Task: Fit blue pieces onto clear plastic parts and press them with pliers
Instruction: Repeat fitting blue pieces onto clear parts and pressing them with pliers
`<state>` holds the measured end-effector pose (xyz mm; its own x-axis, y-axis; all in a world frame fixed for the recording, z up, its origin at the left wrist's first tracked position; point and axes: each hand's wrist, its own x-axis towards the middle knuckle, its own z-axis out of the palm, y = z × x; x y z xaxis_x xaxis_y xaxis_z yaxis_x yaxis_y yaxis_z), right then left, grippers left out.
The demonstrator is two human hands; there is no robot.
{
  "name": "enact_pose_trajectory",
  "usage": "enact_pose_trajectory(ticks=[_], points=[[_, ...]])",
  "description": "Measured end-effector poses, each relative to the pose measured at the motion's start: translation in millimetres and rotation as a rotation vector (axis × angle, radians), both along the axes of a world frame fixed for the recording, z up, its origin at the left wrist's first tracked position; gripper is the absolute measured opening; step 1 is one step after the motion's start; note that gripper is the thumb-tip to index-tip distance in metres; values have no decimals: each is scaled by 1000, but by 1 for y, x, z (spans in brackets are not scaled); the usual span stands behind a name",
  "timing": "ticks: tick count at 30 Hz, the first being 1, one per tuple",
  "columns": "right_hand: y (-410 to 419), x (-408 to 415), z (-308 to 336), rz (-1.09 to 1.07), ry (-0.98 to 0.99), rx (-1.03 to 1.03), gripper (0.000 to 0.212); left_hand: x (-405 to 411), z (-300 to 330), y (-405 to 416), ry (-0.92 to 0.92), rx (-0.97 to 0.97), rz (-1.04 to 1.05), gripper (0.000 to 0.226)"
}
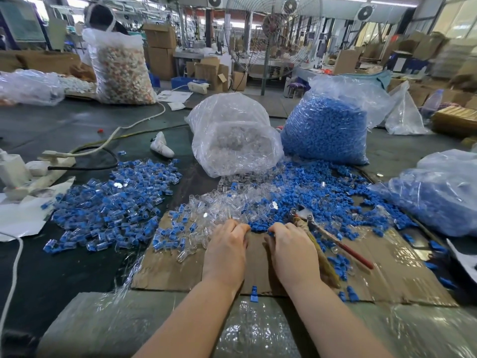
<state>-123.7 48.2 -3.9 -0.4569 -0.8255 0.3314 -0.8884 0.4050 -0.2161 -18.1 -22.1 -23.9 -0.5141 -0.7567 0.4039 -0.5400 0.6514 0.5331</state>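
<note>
Soft daylight is coming in from the windows at the far right and spreading evenly, glare is glinting off the clear bags and the wrap on the bench, shadows are staying faint, and the wide lens is bending the edges while the background is blurring slightly.

Well beyond the fingers, a large fan is standing before stacked cardboard boxes; daylight is entering through right-hand windows.

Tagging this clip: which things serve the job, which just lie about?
Job: loose blue pieces, clear plastic parts, pliers, finished pile, both hands, left hand, right hand.
Lying about: power strip, bag of mixed-colour parts, fan.
</note>
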Motion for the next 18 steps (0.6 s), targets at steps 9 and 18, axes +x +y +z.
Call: enact_pose_trajectory(ticks=[9,18], points=[[1,2,-7,-15,-128,-132,32,2,3,3,57,16,-112,42],[11,12,-13,33,-235,-284,17,5,8,7,155,40,-111,14]])
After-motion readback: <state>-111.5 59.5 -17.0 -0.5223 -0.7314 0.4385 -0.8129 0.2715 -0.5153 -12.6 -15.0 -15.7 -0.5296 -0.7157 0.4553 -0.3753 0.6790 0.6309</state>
